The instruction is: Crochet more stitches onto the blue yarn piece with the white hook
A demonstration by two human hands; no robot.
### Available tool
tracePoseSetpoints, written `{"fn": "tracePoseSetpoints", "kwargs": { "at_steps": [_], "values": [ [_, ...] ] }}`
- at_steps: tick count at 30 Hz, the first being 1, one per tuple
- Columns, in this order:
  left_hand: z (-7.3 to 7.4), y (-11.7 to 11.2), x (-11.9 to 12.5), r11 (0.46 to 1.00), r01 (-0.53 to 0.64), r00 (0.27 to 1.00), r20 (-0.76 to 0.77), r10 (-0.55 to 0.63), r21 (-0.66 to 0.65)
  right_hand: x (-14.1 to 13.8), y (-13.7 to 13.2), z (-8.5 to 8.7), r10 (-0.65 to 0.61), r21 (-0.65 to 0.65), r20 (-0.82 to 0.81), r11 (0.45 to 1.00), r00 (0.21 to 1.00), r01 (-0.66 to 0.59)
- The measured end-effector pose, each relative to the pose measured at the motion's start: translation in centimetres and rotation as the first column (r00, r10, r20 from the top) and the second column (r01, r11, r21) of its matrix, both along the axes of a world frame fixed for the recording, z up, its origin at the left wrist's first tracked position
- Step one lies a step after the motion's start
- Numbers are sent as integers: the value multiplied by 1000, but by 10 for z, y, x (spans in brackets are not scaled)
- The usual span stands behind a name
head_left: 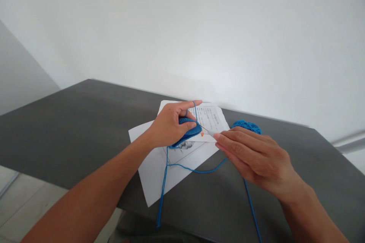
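Note:
My left hand point(170, 124) pinches a small blue crocheted piece point(190, 131) above the table, with blue yarn looped over its raised forefinger. My right hand point(251, 155) holds a thin crochet hook point(207, 131) between its fingertips; the hook's tip points into the blue piece. A small orange marker point(202, 134) hangs at the piece's edge. Blue yarn point(196, 170) trails from the work across the paper and off the table's front edge. A ball of blue yarn point(247, 125) lies just behind my right hand.
Two white printed sheets point(159, 174) lie overlapped under my hands on a dark grey table point(71, 129). A white wall rises behind the table. Light floor tiles show at the lower left.

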State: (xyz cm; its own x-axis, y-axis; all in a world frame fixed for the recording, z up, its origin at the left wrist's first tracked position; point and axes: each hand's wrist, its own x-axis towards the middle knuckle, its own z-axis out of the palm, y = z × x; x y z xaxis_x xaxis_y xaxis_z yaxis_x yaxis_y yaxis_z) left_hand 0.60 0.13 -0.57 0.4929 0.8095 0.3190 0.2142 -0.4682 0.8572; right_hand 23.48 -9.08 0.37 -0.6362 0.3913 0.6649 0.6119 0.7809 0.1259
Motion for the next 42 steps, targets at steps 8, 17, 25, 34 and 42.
{"fn": "tracePoseSetpoints", "kwargs": {
  "at_steps": [8,17,25,34,42],
  "values": [
    [-3,2,0,998,18,996,91,-12,-68,4,5,-15,-82,-276,-497,959,864,-68],
    [-9,-6,10,990,-38,962,264,73,-135,-33,21,-34,-513,-426,-855,604,81,-674],
    [-12,-18,24,977,-102,931,327,160,-186,-49,22,-47,-338,-354,-931,756,135,-550],
    [-9,-24,32,950,-147,871,419,256,-275,-53,14,-54,-158,-238,-733,971,661,-32],
    [-5,-23,28,874,156,743,637,204,-461,-61,9,-52,-156,33,-487,980,859,197]
  ]
}}
